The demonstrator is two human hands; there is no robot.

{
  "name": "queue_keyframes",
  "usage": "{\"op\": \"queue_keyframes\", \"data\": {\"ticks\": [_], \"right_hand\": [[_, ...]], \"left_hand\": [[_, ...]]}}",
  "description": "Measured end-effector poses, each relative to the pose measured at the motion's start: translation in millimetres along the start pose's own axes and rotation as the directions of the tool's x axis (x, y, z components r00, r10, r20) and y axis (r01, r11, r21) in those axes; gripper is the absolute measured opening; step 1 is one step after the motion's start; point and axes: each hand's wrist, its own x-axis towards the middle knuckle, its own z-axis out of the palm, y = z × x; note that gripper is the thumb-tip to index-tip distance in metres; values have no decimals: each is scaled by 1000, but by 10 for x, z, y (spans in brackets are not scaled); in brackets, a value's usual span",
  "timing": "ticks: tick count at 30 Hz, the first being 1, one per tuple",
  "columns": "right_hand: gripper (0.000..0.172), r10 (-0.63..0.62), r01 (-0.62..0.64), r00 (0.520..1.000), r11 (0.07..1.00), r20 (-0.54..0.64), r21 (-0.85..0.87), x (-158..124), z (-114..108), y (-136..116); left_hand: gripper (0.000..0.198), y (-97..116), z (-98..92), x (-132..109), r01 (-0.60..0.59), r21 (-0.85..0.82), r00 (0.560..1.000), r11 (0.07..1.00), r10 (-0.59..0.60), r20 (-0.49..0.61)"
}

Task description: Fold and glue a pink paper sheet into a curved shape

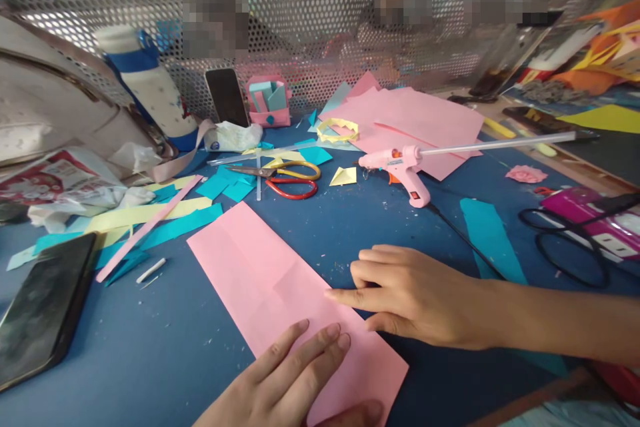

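A long pink paper strip [260, 273], folded with visible creases, lies slanted on the blue table [150, 347]. My left hand [295, 373] lies flat on its near end, fingers stretched out together. My right hand [410, 293] comes in from the right, its index finger pressing on the paper's right edge while the other fingers are loosely curled. Neither hand holds anything.
A pink glue gun [400, 167] with a glue stick and black cord lies behind the paper. Red-and-yellow scissors [285, 180], black scissors [565, 240], paper scraps [165, 223], pink sheets [415, 120], a phone [40, 313], a second phone [227, 97] and a bottle [150, 87] surround it. A perforated metal screen stands behind.
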Motion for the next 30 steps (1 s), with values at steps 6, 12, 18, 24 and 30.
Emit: {"op": "queue_keyframes", "data": {"ticks": [6,12,18,24,30], "right_hand": [[30,-57,59,996,998,69,-27,-113,-63,-15],[24,-115,117,980,993,160,-1,-316,-156,-128],[31,-74,62,974,996,216,64,-442,-255,-243],[36,-32,32,983,999,178,5,-455,-202,-221],[35,-3,12,990,998,142,-64,-287,-97,-92]], "left_hand": [[38,-3,-2,-3,11,-3,1000,1000,-11,2],[41,-7,15,-41,-2,-39,1000,999,3,9],[44,-15,-64,-34,3,-54,995,999,2,95],[42,19,-46,-34,43,-53,998,998,-40,43],[42,12,-21,-46,39,-38,998,999,-37,56]]}}
